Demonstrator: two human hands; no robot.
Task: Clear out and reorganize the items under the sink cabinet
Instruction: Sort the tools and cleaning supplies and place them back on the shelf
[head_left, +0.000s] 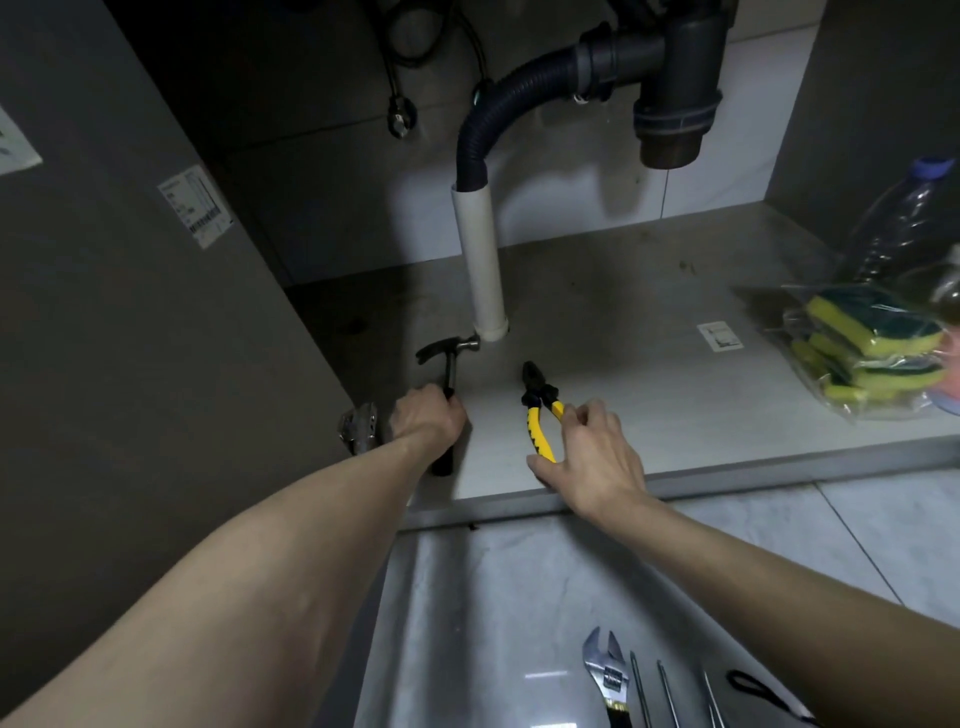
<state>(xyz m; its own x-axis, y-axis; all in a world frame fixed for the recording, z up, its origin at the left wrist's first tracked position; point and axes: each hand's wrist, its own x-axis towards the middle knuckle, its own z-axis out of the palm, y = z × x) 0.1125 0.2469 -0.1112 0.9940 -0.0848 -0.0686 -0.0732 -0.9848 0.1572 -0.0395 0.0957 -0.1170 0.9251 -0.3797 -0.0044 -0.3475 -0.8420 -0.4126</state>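
Left hand (428, 418): grips hammer (448, 364) handle, head beyond knuckles beside white pipe (480, 260). Right hand (592, 452): pinches yellow-handled pliers (540, 410), seemingly resting on cabinet floor (649, 364), between hands.

Down on the cabinet floor (623, 405), a grey, scuffed panel, the hammer (448, 358) lies at the left with its head just beside the foot of the white drain pipe (480, 265), which stands upright from the panel. Right of it the yellow-handled pliers (537, 410) point their nose toward the back wall. A small white sticker (719, 336) sits flat further right. At the far right, a clear bag of yellow-green sponges (867, 353) rests near the front edge, a clear plastic bottle (904, 228) behind it. Out front, on the pale tiled room floor (493, 597), an adjustable wrench (608, 675) and several thin metal rods (670, 691) lie side by side.
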